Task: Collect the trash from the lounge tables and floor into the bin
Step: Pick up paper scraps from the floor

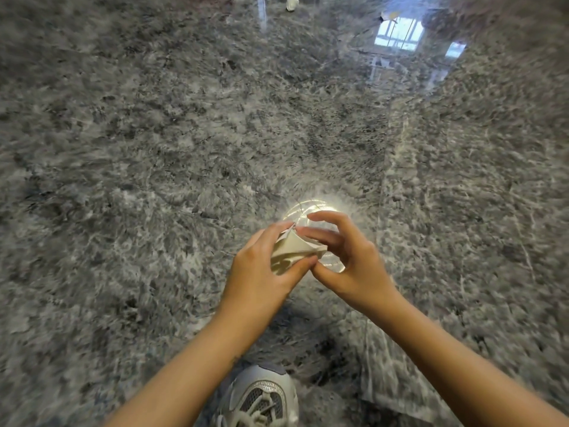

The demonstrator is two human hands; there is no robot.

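My left hand [261, 272] grips a crumpled piece of white paper [291, 249], fingers and thumb curled around it. My right hand [345, 257] is right beside it, with its fingertips and thumb touching the paper's right edge; whether it pinches the paper is unclear. Both hands are held out over a glossy grey marble floor [154, 149]. A second small white crumpled scrap [291, 3] lies on the floor far ahead, near the top edge. No bin is in view.
My grey-and-white sneaker [261, 399] stands on the floor at the bottom centre. A round lamp reflection [314, 208] glares just behind my hands. Window reflections [398, 33] shine on the floor at the upper right.
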